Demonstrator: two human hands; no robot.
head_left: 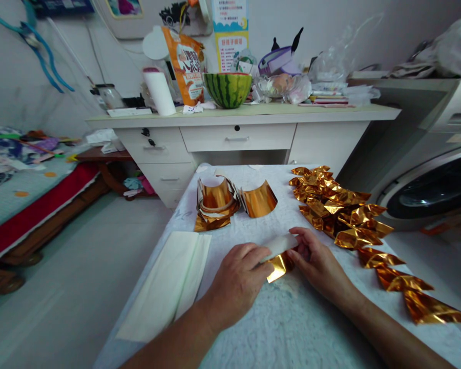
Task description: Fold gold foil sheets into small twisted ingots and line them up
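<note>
Between my hands is a sheet of gold foil paper [279, 267], its pale back folded over toward me and its shiny side showing beneath. My left hand [240, 277] pinches its left end, fingers over the top. At the right end, the thumb and fingers of my right hand [311, 253] grip the fold. Beyond my hands lie a curled stack of gold sheets [217, 197] and one more curved gold sheet [259, 200]. To the right, many folded gold foil pieces [334, 202] form a heap that trails toward me. White paper sheets [169, 282] lie left of my left hand.
The cloth-covered table [292, 318] stands before a white desk [238, 118]. On the desk are a half watermelon [228, 89], an orange snack bag [184, 66] and a paper roll [159, 89]. A washing machine [426, 154] is at right, a bed [34, 195] at left.
</note>
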